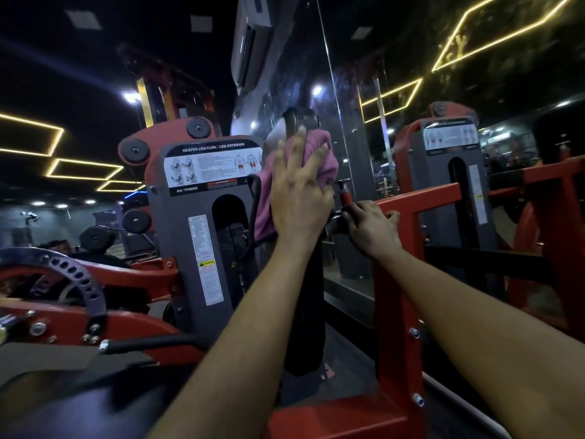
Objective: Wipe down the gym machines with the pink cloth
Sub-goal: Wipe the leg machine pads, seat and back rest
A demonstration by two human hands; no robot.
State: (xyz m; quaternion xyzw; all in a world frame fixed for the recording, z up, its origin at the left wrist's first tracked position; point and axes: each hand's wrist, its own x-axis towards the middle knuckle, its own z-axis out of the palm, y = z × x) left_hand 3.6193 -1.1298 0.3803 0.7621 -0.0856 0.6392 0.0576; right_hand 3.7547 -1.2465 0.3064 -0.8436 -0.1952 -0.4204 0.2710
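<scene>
The left hand is lying flat with its fingers straight and spread, pressing the pink cloth against the upper part of an upright black pad; the cloth is bunching under the palm, spilling out past the fingertips and hanging down on the left side of the wrist; the pad's rounded top is showing just above the cloth. The right hand is curling its fingers round a dark metal fitting at the end of the red frame, just below a red knob; what exactly the fitting is cannot be told. Both forearms are reaching forward from the bottom edge. Left of the pad a grey weight-stack cover is standing, its placard reading "SEATED LEG CURL / LEG EXTENSION"; to the right a mirror is reflecting the same cover and red frame; yellow light strips are glowing on the dark ceiling.
</scene>
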